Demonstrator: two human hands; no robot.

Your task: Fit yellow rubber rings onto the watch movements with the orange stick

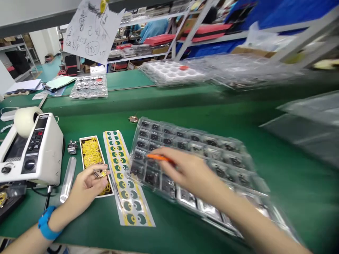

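Observation:
My left hand [85, 186] rests at the near end of a small white tray [88, 138] of yellow ring-shaped pieces, fingers curled around a small metal round part [99, 173]. My right hand [191, 171] reaches over a clear plastic blister tray [239, 154] of small dark components and pinches an orange tool [158, 157] whose tip points left over the tray's near-left cells. Between the two trays lies a long sticker strip [127, 183] with green and yellow round labels. A blue wristband [47, 223] is on my left wrist.
A white tape dispenser machine [31, 150] with a tape roll stands at the left, a metal cylinder [67, 179] and a small tally counter [72, 146] beside it. More blister trays [88, 86] lie on the far green bench. A handwritten paper [91, 30] hangs overhead; shelving stands behind.

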